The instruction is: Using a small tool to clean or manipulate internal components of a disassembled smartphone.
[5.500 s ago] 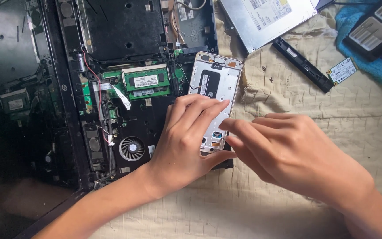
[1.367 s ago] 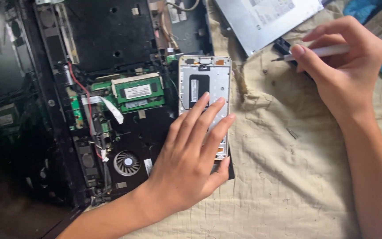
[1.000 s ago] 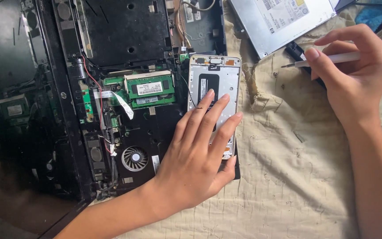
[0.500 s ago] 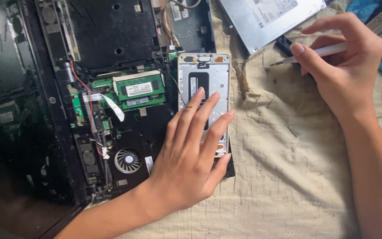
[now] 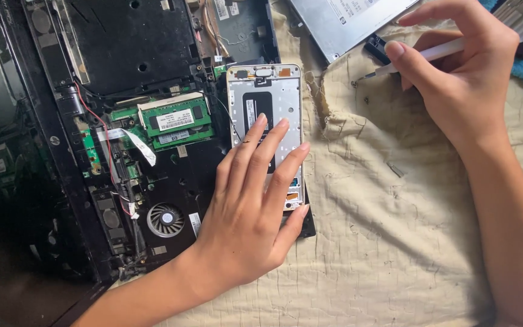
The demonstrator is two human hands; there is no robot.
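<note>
Your left hand lies flat, fingers spread on the silver phone frame, whose long axis runs away from you. Farther right, your right hand pinches a white screwdriver, tip on the cloth, well apart from the frame
</note>
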